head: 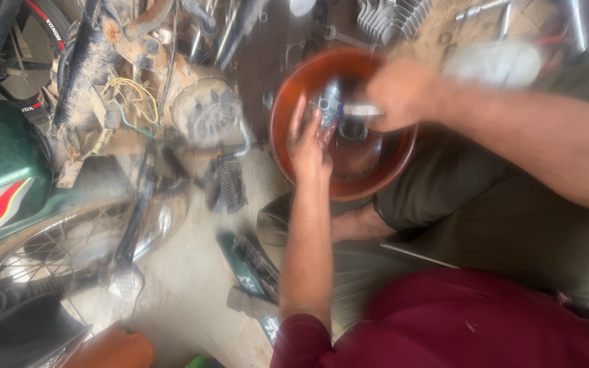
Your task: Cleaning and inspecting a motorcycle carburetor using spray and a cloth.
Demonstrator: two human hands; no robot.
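Head view: left hand (310, 146) lies open in the orange bowl (288, 102); right hand (400, 92) grips a metal part (361, 109).

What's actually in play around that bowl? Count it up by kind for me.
Hands in the bowl: 2, left hand and right hand
Round reddish-brown bowl: 1
Metal part, blurred, between the hands: 1
Total: 4

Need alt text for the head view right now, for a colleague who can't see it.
Both hands work inside a round orange-brown bowl: the left hand steadies a small metal part, and the right hand, blurred, holds a thin metal tool against it. A stripped motorcycle engine stands to the left.
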